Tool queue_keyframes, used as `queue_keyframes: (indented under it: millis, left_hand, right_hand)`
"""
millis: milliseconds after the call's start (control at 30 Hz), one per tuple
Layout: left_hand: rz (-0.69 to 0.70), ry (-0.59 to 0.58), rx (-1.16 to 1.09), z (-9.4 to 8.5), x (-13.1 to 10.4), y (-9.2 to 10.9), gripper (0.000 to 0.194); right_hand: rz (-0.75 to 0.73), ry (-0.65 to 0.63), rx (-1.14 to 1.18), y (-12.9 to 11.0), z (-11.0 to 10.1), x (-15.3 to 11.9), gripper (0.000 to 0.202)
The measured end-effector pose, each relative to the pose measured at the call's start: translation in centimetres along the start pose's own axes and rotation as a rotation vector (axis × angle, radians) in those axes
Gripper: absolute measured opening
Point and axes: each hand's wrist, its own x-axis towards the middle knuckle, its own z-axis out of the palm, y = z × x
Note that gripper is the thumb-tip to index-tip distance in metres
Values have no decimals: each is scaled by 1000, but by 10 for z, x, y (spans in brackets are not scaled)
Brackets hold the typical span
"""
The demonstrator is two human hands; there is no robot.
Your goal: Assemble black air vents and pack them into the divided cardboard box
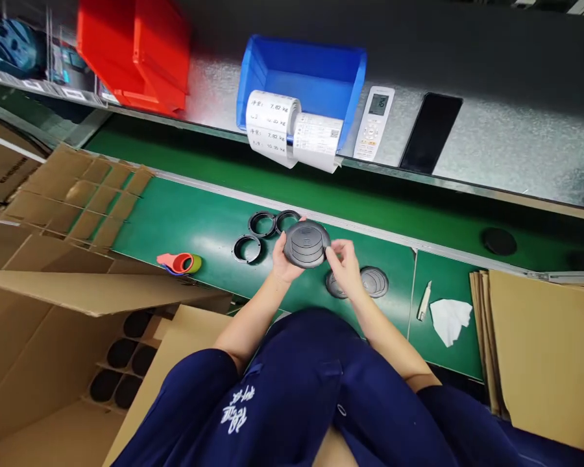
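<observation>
A round dark-grey air vent (306,244) with curved slats is held up above the green bench. My left hand (286,261) is closed round its left side and underside. At its right edge my right hand (343,262) pinches the rim between thumb and fingers. Just behind the left hand, black rings (247,249) lie on the bench, one of them partly hidden by the vent. Two more round vents (374,282) rest beneath and beside my right wrist, which covers part of one.
A utility knife (424,301) and white paper (450,320) lie at right beside cardboard sheets (540,350). Coloured cups (183,263) and cardboard dividers (90,201) are at left, above an open carton (43,363). The shelf carries a blue bin (316,65), label rolls (272,126) and a remote (374,123).
</observation>
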Motion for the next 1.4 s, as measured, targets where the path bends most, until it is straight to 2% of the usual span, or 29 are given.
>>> queue_keyframes:
  millis: [33,100,200,333,433,600,767,900,1000,1067,1167,1233,1267,1300,1400]
  left_hand:
    - [-4,-9,-29,-3,-9,6,79]
    - [-36,-37,-82,-11,-26,16,80]
    - [-86,-69,-146,-23,-49,28,84]
    - [-138,-68,-212,-34,-70,40,82]
    - [-115,-44,-252,-37,-78,47,79]
    - [-127,-52,-280,-34,-81,53,82]
    - [-172,-62,-266,-32,-80,50,87]
    - [-169,2,-272,-35,-71,45,80]
    - [-193,103,-289,-45,-64,35,67]
    - [-285,156,-273,-54,-61,22,62]
    - [-403,182,-219,-66,-56,-2,60]
    - [-431,195,-185,-74,-43,-16,60]
    - [-437,232,-153,-79,-32,-21,62]
    - [-436,314,-93,-84,-18,-24,63]
    - [-359,710,168,-107,38,-22,50]
  right_hand:
    - [-157,39,-196,-10,0,0,39]
    - [-403,-4,-493,-26,2,3,40]
    - [-559,-162,-677,-36,18,7,44]
    - [-549,-246,-640,-34,48,3,56]
    - [-490,-268,-547,-38,62,-2,68]
    - [-380,-212,-368,-50,61,-8,74]
    - [-346,-202,-355,-47,50,-13,74]
    - [-399,-222,-455,-31,45,-18,72]
    - [-554,-386,-627,-12,45,-22,65]
    - [-575,-513,-708,3,45,-23,70]
    - [-396,-617,-711,26,45,-14,102]
    - [-267,-663,-679,39,45,-3,121]
    - [-221,-665,-666,44,45,3,124]
    - [-187,-643,-661,48,44,10,124]
    - [-100,-478,-684,58,40,26,123]
